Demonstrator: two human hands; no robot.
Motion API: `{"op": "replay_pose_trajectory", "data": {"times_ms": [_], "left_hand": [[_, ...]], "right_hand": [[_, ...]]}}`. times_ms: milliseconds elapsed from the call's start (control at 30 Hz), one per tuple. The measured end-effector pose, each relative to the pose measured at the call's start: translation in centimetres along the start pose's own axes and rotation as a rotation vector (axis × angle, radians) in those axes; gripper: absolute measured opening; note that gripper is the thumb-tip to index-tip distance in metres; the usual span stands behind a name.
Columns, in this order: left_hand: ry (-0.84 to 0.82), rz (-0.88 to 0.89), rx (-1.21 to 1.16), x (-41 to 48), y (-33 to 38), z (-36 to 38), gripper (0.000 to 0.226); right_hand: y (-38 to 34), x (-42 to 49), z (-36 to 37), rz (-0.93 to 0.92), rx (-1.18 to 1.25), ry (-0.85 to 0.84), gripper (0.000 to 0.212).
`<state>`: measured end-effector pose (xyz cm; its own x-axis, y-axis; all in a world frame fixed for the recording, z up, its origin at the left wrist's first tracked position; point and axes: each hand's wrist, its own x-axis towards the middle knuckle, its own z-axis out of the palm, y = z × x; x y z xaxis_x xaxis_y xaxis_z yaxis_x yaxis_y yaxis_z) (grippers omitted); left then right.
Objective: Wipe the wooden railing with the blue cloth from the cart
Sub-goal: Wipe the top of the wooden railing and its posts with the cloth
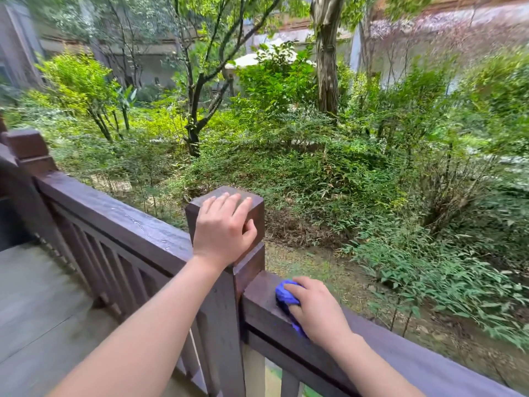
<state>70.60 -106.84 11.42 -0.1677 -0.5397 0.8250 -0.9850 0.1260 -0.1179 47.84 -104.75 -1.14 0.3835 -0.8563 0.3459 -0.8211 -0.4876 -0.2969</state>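
A dark brown wooden railing point(120, 222) runs from the left to a square post point(252, 267) and on towards the lower right. My left hand point(223, 227) lies flat on the post's cap, fingers over the top and thumb on its side. My right hand point(317, 308) presses a bunched blue cloth point(284, 295) onto the top rail just right of the post. Only the cloth's left part shows from under the fingers. The rail left of the post looks wet in streaks. No cart is in view.
Another post point(27, 147) stands at the far left end of the railing. Grey deck boards point(37, 305) lie at the lower left. Beyond the rail the ground drops to shrubs, trees and a dirt path point(309, 262).
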Motion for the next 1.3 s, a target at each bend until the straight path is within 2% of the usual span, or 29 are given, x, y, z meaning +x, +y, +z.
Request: {"op": "replay_pose_trajectory", "data": {"times_ms": [67,133,200,300,367,500,567,633,700,767,833,900,967,1033,1133,1300], "left_hand": [[0.031,-0.002,-0.016,-0.1,0.1,0.1,0.036],[0.069,0.004,-0.026,-0.2,0.1,0.3,0.035],[0.099,0.012,-0.040,-0.3,-0.1,0.6,0.034],[0.157,0.003,-0.042,-0.5,-0.2,1.0,0.033],[0.180,-0.002,-0.056,-0.5,-0.2,1.2,0.032],[0.173,-0.025,-0.066,-0.4,0.2,1.1,0.030],[0.162,-0.027,-0.070,-0.4,0.2,0.9,0.031],[0.162,-0.023,-0.070,-0.4,0.2,0.8,0.031],[0.154,-0.015,-0.070,-0.5,0.1,0.8,0.031],[0.138,-0.003,-0.069,-0.6,-0.1,0.8,0.032],[0.130,0.007,-0.071,-0.7,-0.3,0.9,0.032],[0.131,0.013,-0.080,-0.7,-0.2,0.9,0.031],[0.138,0.003,-0.081,-0.6,-0.1,0.9,0.030],[0.142,-0.001,-0.074,-0.6,0.0,0.9,0.029],[0.133,0.027,-0.080,-0.6,-0.2,0.9,0.030],[0.130,0.024,-0.110,-0.7,-0.4,0.8,0.033]], "right_hand": [[-1.5,2.2,0.4,0.111,-0.038,0.038,0.033],[-3.7,3.3,1.1,0.111,-0.052,0.029,0.031],[-4.7,2.5,1.4,-0.023,-0.017,-0.034,0.030],[-2.5,-0.6,0.8,-0.215,0.015,-0.088,0.042],[-0.3,-0.8,0.2,-0.153,0.017,-0.057,0.040],[-1.4,3.4,0.1,0.148,-0.080,-0.004,0.023],[-3.9,4.5,1.1,0.127,-0.091,-0.016,0.025],[-5.6,3.8,2.1,0.025,-0.063,-0.050,0.028],[-5.8,1.5,2.2,-0.092,-0.021,-0.088,0.034],[-4.3,-0.7,1.0,-0.134,-0.024,-0.114,0.042],[-1.8,-2.2,-0.6,-0.043,-0.028,-0.101,0.041],[-0.1,-3.0,-1.8,0.121,-0.029,-0.018,0.036],[-0.8,-2.5,-1.4,0.267,-0.063,0.073,0.030],[-3.4,-0.8,0.2,0.339,-0.104,0.096,0.026],[-6.4,1.2,1.5,0.291,-0.080,0.088,0.030],[-5.2,-2.2,0.3,0.154,-0.055,0.016,0.035]]}}
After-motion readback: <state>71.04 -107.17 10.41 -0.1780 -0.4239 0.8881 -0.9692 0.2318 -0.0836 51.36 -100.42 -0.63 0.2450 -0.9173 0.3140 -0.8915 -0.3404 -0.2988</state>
